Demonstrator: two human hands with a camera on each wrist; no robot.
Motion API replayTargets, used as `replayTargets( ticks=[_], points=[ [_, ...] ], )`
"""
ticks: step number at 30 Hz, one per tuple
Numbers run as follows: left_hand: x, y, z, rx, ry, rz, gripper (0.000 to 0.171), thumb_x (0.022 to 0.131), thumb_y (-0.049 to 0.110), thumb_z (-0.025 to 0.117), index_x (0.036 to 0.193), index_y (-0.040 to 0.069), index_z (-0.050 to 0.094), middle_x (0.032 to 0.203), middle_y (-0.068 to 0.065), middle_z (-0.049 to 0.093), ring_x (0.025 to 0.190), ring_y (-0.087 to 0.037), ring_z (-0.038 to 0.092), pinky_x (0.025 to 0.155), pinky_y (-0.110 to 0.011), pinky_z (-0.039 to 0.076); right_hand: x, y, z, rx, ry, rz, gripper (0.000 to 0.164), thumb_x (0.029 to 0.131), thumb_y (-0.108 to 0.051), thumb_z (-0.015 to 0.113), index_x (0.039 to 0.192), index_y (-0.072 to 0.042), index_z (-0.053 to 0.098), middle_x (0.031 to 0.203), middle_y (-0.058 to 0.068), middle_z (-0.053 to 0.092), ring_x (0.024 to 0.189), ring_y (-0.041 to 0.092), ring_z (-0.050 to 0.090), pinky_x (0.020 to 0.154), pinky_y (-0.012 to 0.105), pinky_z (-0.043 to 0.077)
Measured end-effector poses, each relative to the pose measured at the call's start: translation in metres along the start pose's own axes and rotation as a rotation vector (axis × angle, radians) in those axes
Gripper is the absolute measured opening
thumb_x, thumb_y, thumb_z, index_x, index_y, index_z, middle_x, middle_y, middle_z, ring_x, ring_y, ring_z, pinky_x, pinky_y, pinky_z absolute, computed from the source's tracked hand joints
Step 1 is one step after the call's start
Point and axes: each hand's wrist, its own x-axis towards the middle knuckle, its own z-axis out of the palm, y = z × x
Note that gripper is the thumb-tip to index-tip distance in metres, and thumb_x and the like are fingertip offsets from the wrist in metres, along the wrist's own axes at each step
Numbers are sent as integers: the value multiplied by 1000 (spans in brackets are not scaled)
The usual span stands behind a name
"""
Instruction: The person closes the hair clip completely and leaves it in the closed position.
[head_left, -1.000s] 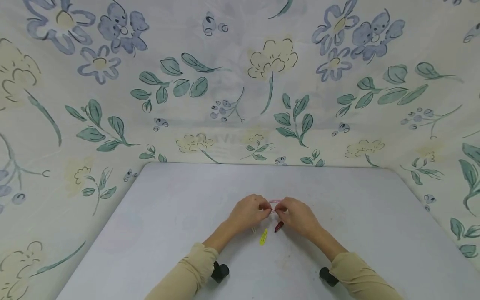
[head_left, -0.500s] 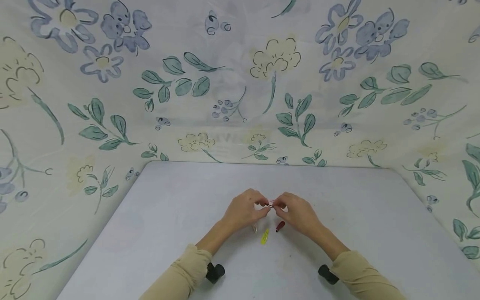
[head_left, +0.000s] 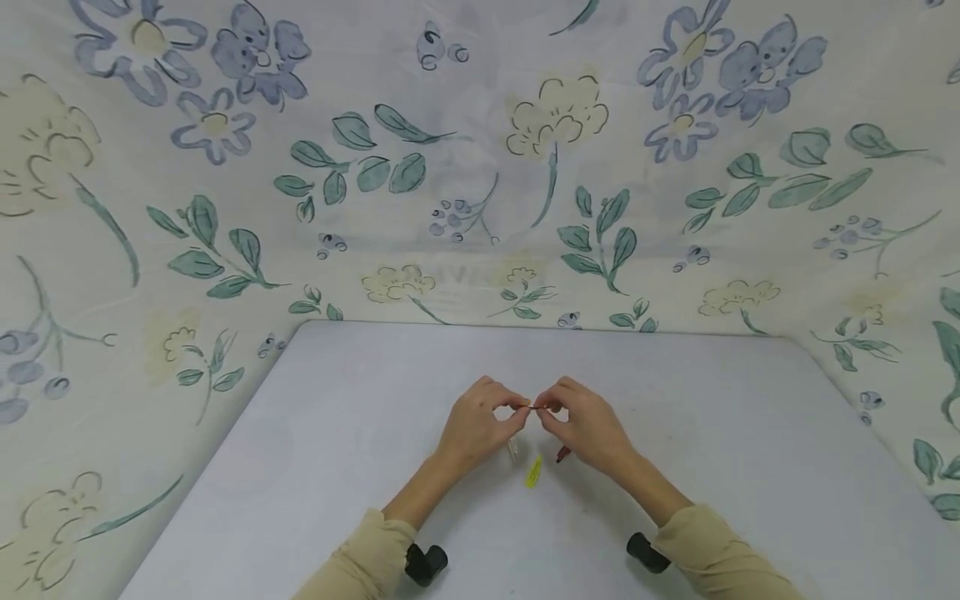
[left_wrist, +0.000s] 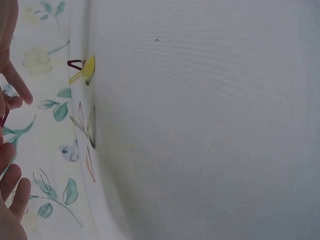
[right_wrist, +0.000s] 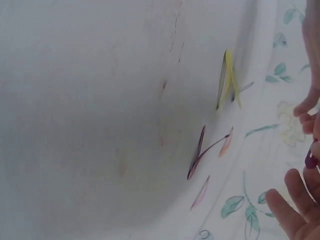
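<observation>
Above the table, my left hand [head_left: 478, 423] and right hand [head_left: 591, 423] meet fingertip to fingertip. Between them they pinch a small dark red snap hair clip [head_left: 534, 407], one end in each hand; fingers cover most of it. The right wrist view catches a rounded end of that hair clip [right_wrist: 311, 161]. Below the hands lie a yellow hair clip [head_left: 533, 472], a second dark red hair clip [head_left: 563, 454] partly behind the right hand, and a whitish hair clip [head_left: 513, 448] beside the left. The yellow clip [right_wrist: 228, 80] stands with its halves spread apart.
Pink and orange hair clips lie farther back, such as the pink one [right_wrist: 200, 193] and the orange one [right_wrist: 226, 143]. The white table [head_left: 360, 375] ends at a floral cloth [head_left: 465, 167] behind. Black wrist devices [head_left: 427, 566] sit under both sleeves.
Both hands have risen slightly, and the left wrist has shifted left. The clip now stretches level between the fingertips. A pink clip seen behind the hands earlier is now hidden in the head view.
</observation>
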Motion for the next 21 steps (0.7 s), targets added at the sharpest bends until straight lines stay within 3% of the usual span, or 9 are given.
replayTargets(
  ticks=[9,21],
  points=[
    [-5,1,-1,-88,84,-60,6,82,10,78,88,12,78,80,4,72,79,-11,59,68,-29,53,-5,-5,10,94,142,-25,12,86,-5,75,95,-11,69,93,0,62,90,20,66,77,39,57],
    [-3,6,-3,-123,192,-37,7,80,9,81,86,8,77,79,2,71,80,-13,60,68,-27,53,-7,-11,18,185,320,-55,15,84,0,75,96,-8,69,90,0,62,93,18,67,87,34,56]
  ],
)
